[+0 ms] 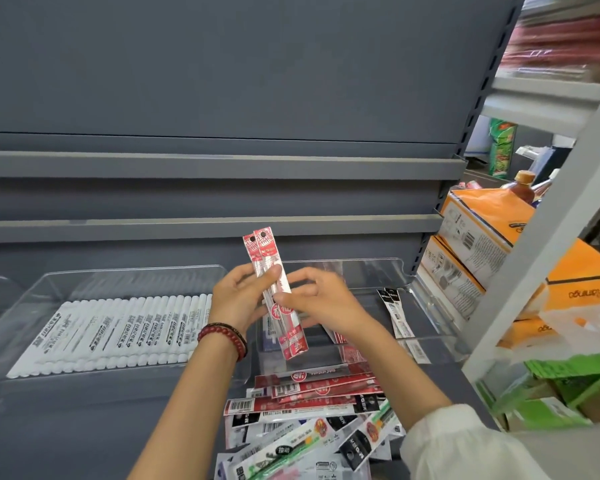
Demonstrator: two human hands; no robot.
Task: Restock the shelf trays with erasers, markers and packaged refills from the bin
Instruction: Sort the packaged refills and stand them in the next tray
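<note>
Two red-and-white refill packs (pixel 272 271) stand upright together over the right clear tray (pixel 420 289). My left hand (pixel 238 299) grips them from the left, thumb across their front. My right hand (pixel 321 303) pinches their lower half from the right. Two black-and-white refill packs (pixel 395 313) lean in that tray's right part. The left clear tray (pixel 21 306) holds a row of white markers (pixel 118 330). A loose pile of red, black and green refill packs (pixel 312 410) lies on the shelf below my hands.
Grey shelf back panel and two bare shelf lips (pixel 222 164) rise behind the trays. Orange boxes (pixel 478 230) stack to the right past a white upright (pixel 541 244). Green boxes (pixel 561 389) sit lower right.
</note>
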